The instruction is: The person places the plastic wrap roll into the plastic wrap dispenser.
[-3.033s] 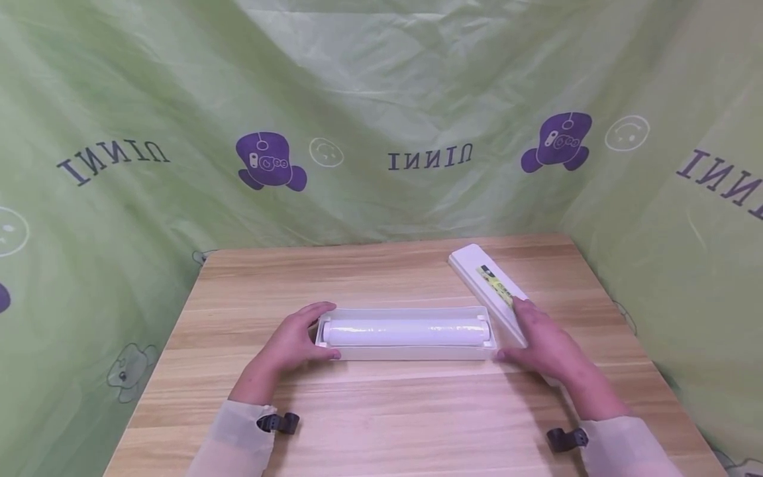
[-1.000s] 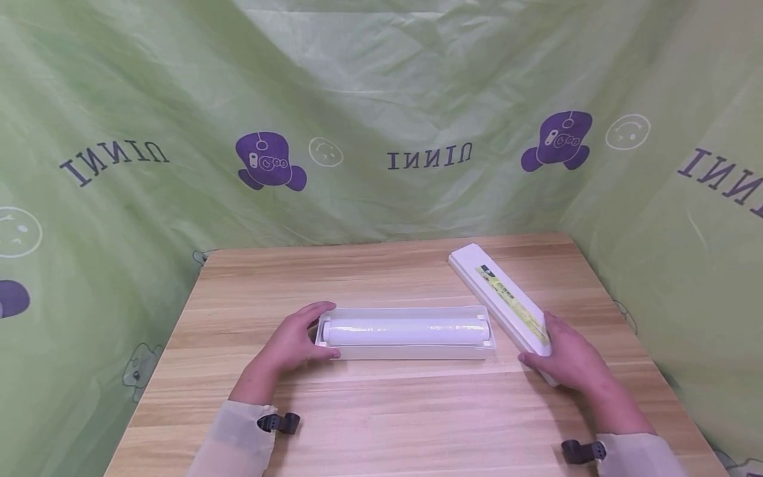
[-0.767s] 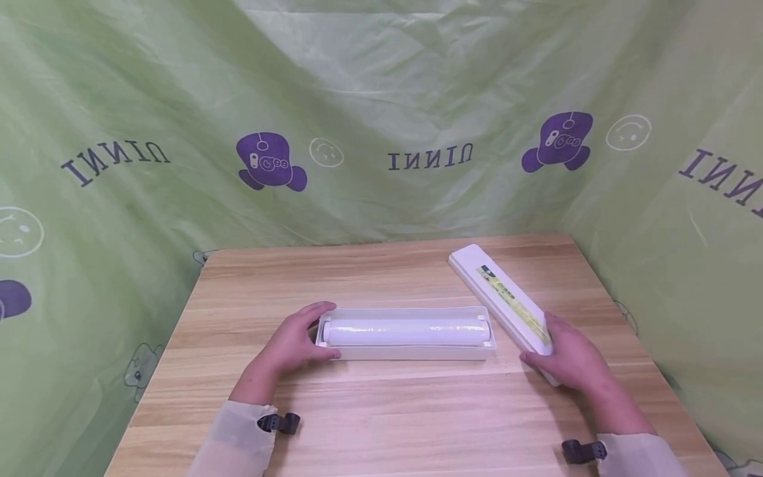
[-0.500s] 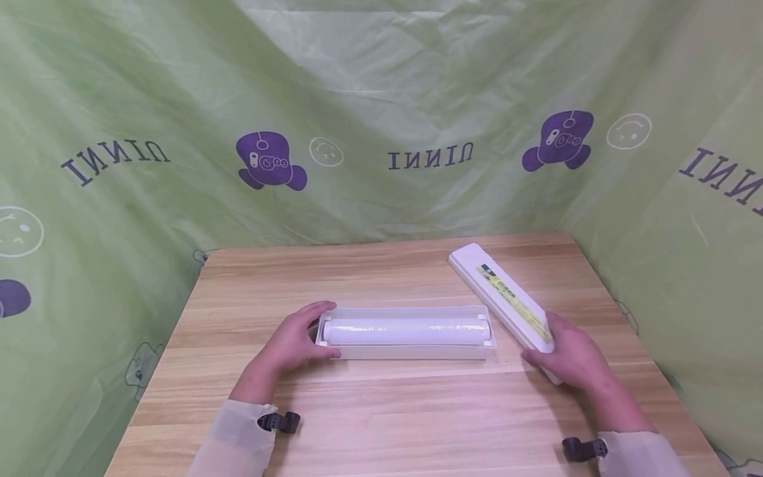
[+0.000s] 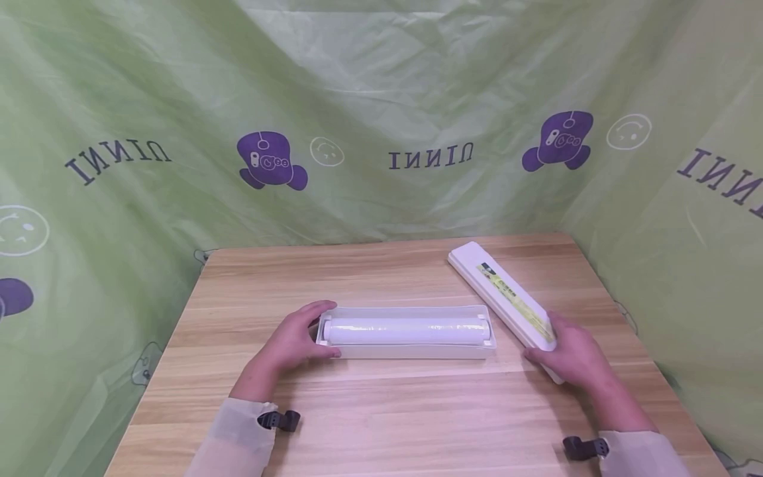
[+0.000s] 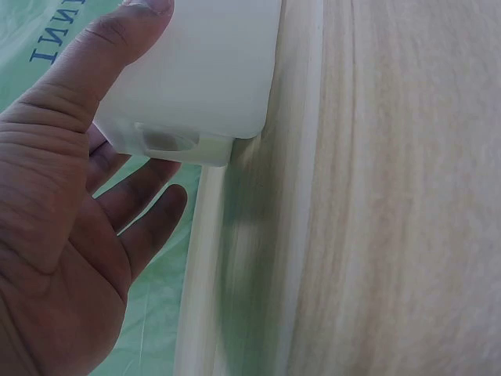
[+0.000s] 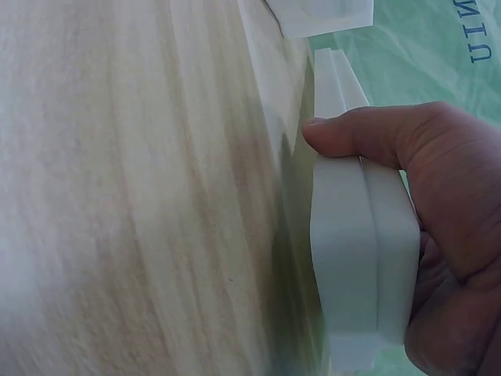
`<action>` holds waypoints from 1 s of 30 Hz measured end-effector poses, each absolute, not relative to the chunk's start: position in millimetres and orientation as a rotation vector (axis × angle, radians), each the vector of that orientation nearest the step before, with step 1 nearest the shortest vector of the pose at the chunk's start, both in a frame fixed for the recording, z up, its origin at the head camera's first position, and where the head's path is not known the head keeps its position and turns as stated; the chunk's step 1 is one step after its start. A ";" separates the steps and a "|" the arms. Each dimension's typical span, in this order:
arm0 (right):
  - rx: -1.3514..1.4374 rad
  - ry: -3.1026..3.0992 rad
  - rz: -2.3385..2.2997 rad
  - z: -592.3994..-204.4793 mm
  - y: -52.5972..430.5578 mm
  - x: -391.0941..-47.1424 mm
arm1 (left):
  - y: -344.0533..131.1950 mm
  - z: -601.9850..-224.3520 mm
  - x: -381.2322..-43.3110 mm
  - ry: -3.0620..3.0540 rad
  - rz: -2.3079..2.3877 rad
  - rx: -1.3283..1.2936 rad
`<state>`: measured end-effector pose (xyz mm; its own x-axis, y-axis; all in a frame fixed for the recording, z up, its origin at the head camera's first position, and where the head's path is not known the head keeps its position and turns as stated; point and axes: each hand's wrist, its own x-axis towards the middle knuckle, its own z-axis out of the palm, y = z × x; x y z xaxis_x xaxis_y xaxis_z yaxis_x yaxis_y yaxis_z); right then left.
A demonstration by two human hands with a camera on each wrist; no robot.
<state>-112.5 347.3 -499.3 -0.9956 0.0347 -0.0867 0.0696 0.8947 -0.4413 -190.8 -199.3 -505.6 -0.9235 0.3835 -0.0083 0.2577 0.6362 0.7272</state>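
1. Box (image 5: 411,353) is sitting around mid-tabletop (image 5: 381,411), open side up, roughly parallel to the far edge, with a white roll (image 5: 405,331) lying inside.
2. The left hand (image 5: 295,339) is gripping the box's left end, thumb on the near wall, fingers at the far one.
3. The right hand (image 5: 575,351) is grasping the near end of the lid (image 5: 496,299), thumb on its box-facing side. The lid is slanting, far end toward the far edge, near end toward the right edge, label (image 5: 515,302) up. Can't tell if that near end is lifting at all.
4. Stuff that could go wrong, imo: the lid's being held by one end only, so lifting it could leave the far end drooping or twisting. Swinging it left while low could be knocking the box's right end, and a loose left grip would let the box skid.
5. Otherwise, a green curtain (image 5: 357,79) is hanging behind the far edge, and black gadgets (image 5: 280,421) are poking out at both wrists. Only the box's right end is really standing in the lid's way.
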 end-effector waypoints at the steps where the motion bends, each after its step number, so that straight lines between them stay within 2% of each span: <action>1: 0.081 2.983 -0.701 -498.8 347.5 -112.7 | -199.4 -505.4 -190.9 2.691 1.160 0.533; 30: -0.041 3.028 -0.735 -469.9 340.4 -117.2 | -200.8 -502.3 -191.1 2.677 1.138 0.542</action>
<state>-117.2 340.4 -469.9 -0.9993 -0.0317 -0.0182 -0.0198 0.8884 -0.4586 -191.1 -200.8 -502.3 -0.9168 0.3985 -0.0250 0.2585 0.6402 0.7234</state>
